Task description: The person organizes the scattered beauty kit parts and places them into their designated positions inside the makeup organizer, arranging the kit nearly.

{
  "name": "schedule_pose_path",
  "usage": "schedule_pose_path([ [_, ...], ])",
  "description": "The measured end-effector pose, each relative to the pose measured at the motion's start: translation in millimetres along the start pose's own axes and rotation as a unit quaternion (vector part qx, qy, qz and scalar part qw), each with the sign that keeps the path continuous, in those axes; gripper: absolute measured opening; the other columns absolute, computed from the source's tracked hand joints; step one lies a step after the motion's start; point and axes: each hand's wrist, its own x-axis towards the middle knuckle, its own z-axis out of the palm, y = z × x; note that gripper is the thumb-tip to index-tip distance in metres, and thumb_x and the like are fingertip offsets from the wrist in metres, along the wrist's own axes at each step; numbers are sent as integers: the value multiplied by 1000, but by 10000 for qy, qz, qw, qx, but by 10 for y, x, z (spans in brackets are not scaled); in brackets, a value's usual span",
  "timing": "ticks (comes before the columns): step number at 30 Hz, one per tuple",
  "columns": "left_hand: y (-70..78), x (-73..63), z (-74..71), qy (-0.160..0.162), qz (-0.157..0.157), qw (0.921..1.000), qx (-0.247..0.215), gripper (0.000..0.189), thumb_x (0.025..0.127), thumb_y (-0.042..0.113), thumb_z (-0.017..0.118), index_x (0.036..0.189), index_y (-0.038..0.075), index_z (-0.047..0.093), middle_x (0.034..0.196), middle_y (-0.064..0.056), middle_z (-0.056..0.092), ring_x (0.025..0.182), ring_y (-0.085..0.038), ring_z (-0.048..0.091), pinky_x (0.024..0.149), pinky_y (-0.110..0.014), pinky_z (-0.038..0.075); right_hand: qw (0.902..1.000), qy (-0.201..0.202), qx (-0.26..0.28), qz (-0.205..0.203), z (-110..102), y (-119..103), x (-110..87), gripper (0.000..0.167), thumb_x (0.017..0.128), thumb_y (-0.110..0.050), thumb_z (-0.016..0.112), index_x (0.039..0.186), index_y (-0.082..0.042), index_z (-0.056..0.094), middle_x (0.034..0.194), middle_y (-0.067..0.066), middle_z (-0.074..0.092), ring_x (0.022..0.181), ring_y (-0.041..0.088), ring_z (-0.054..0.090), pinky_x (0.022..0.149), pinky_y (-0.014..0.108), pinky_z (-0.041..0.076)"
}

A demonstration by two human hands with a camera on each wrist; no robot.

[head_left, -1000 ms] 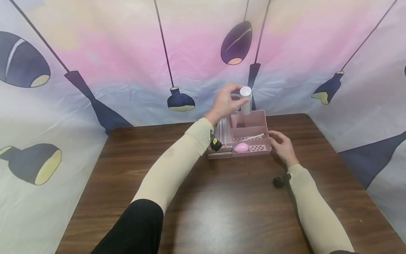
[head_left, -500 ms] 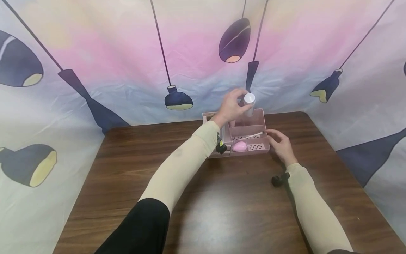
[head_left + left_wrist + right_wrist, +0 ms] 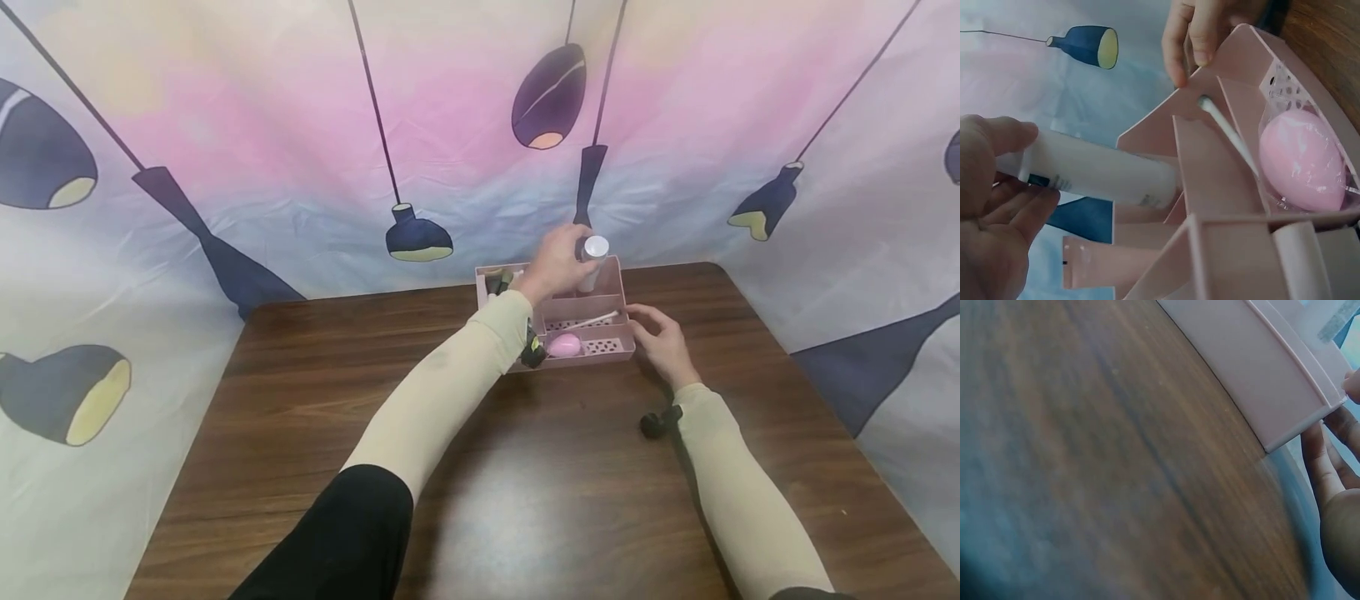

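Observation:
My left hand [image 3: 557,265] pinches a white cylindrical bottle [image 3: 1110,169] near its top end, thumb on one side and fingers on the other. The bottle's lower end reaches into the back compartment of a pink desk organizer [image 3: 1210,165]. At the organizer's right side, my right hand [image 3: 665,348] touches the wall with extended fingers, the fingertips right at the rim. A pink makeup sponge [image 3: 1300,159] in clear wrap lies in the front compartment, and a thin white stick [image 3: 1229,131] leans in the middle one. Beside the bottle stands a pink tube [image 3: 1107,262].
The organizer stands near the back edge of a brown wooden table [image 3: 300,433]. Dark green items [image 3: 498,282] sit in its back left section, partly behind my left arm. A pastel curtain [image 3: 300,125] printed with lamps hangs close behind the table.
My left hand has moved the bottle down and slightly right, into the organizer's back compartment. The right hand has stayed at the organizer's side. The head view has shifted a little.

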Motion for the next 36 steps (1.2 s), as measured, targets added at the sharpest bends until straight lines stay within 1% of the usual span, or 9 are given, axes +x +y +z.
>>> schedule_pose_path([
  [4, -37, -5, 64, -165, -143, 9994, 273, 41, 85, 26, 74, 119, 6, 62, 115, -6, 64, 107, -19, 59, 95, -28, 46, 10000, -79, -5, 35, 24, 3, -17, 40, 95, -31, 62, 131, -13, 60, 140, 12, 54, 131, 29, 46, 107, 52, 36],
  [7, -55, -17, 87, -208, -338, 9985, 377, 39, 86, 24, 73, 118, 5, 62, 112, -7, 64, 106, -20, 59, 94, -28, 47, 10000, -90, 26, -31, 37, 1, -22, 39, 95, -31, 63, 130, -13, 60, 139, 12, 55, 131, 30, 46, 108, 53, 35],
  [11, -44, -32, 74, -110, -639, 9974, 310, 40, 88, 20, 69, 124, 4, 61, 113, -8, 64, 105, -19, 61, 92, -28, 49, 9999, -55, -31, -78, 44, 1, -28, 38, 95, -30, 62, 129, -13, 61, 139, 12, 55, 131, 31, 46, 108, 54, 35],
  [13, -22, -40, 53, -44, -686, 9973, 273, 39, 89, 19, 67, 125, 5, 60, 113, -7, 65, 105, -18, 61, 92, -27, 50, 10000, -53, -57, -23, 41, 5, -34, 37, 95, -29, 62, 129, -13, 61, 139, 12, 55, 132, 30, 46, 108, 54, 35],
  [19, 77, -63, -16, -108, -487, 9984, 272, 38, 90, 24, 67, 124, 6, 62, 110, -6, 68, 102, -16, 62, 91, -26, 49, 9999, -59, -44, 75, 14, 9, -50, 36, 96, -28, 62, 129, -14, 61, 140, 11, 53, 132, 29, 45, 108, 53, 36],
  [27, 128, -88, -56, -146, -310, 9988, 353, 38, 90, 26, 68, 123, 7, 63, 109, -5, 66, 100, -15, 61, 90, -25, 48, 9998, -146, -125, -78, -12, -15, -41, 37, 96, -27, 61, 130, -11, 60, 140, 13, 53, 131, 29, 45, 106, 52, 38],
  [30, 119, -99, -66, -146, -270, 9991, 305, 38, 91, 25, 67, 123, 6, 63, 110, -5, 66, 101, -16, 60, 90, -26, 48, 9997, -171, -181, -56, -16, -29, -37, 36, 96, -26, 61, 129, -12, 60, 140, 12, 54, 129, 28, 46, 102, 46, 42],
  [34, 101, -123, -95, -122, -239, 9994, 197, 37, 90, 24, 68, 122, 6, 63, 114, -6, 66, 103, -16, 61, 93, -26, 48, 9994, -231, -248, -16, -33, -55, -35, 36, 96, -26, 61, 129, -13, 60, 139, 11, 54, 124, 27, 49, 93, 33, 46],
  [36, 87, -133, -112, -141, -198, 9996, 140, 38, 90, 23, 68, 123, 5, 62, 117, -7, 65, 106, -17, 61, 95, -26, 48, 9992, -256, -293, -39, -46, -62, -32, 35, 96, -26, 61, 129, -13, 60, 139, 11, 54, 125, 28, 49, 94, 35, 46],
])
